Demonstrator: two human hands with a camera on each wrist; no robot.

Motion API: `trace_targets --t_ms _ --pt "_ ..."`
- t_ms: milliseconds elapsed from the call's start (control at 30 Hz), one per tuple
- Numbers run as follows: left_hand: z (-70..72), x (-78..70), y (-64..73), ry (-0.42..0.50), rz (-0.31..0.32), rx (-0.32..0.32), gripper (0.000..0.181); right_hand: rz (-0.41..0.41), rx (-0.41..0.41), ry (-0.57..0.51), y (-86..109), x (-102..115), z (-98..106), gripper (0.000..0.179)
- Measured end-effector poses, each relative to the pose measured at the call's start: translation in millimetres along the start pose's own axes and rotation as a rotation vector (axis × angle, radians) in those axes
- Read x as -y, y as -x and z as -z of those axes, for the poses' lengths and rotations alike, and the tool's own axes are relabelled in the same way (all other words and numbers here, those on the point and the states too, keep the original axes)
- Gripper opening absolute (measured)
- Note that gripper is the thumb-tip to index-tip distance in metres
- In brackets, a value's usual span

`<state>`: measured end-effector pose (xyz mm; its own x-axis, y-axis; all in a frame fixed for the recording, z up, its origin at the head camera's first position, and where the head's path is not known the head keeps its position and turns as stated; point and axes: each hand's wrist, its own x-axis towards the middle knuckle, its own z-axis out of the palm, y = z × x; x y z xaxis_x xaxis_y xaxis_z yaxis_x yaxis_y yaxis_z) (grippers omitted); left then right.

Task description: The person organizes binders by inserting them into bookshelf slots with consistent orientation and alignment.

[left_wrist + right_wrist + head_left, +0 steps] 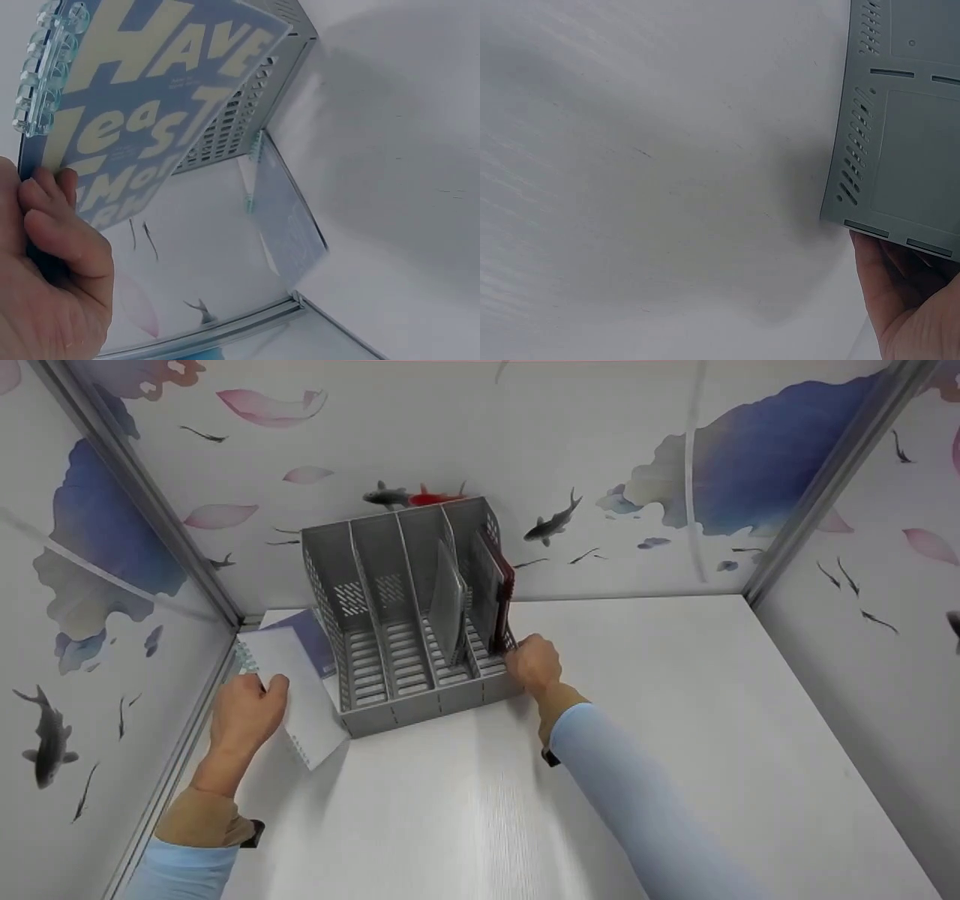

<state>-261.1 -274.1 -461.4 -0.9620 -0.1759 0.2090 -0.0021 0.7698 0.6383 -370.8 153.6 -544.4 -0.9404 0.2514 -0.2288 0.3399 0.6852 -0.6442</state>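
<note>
My left hand grips a spiral-bound notebook by its edge, left of a grey desk file rack. In the head view its pale side faces up; the left wrist view shows a blue cover with large cream letters and clear coil binding. My right hand holds the rack's front right corner, with some fingers hidden behind its edge in the right wrist view. A grey-white notebook stands in the rack's third compartment from the left, and dark red notebooks fill part of the rightmost one.
Another notebook with a purple-blue cover lies on the white table at the back left, partly covered by the held one. Patterned walls close off the back and both sides. The rack sits at an angle near the back wall.
</note>
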Motion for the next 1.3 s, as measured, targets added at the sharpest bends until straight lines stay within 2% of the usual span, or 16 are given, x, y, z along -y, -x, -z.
trace_targets --t_ms 167,467,733,933,1167,1300 --pt "-0.8 -15.5 4.2 -0.012 -0.095 -0.105 0.052 -0.003 -0.001 -0.001 -1.0 0.1 -0.4 0.038" --pt "3.0 -42.7 11.2 -0.100 -0.242 -0.205 0.053 0.007 0.011 -0.004 0.7 0.4 -0.1 0.039" --pt "5.4 -65.7 15.0 -0.109 -0.343 -0.279 0.055 0.005 0.011 0.007 -1.7 0.2 -0.7 0.039" --pt "-1.6 -76.8 13.9 -0.075 -0.369 -0.284 0.060 -0.008 0.013 0.022 -3.2 -0.3 -0.7 0.039" --pt "-16.0 -83.5 13.4 -0.102 -0.301 -0.189 0.061 -0.002 0.000 0.027 -4.6 -0.5 -1.2 0.038" --pt "-25.7 -87.8 13.6 -0.089 -0.291 -0.157 0.061 0.009 0.002 0.023 -3.7 -0.5 -0.9 0.038"
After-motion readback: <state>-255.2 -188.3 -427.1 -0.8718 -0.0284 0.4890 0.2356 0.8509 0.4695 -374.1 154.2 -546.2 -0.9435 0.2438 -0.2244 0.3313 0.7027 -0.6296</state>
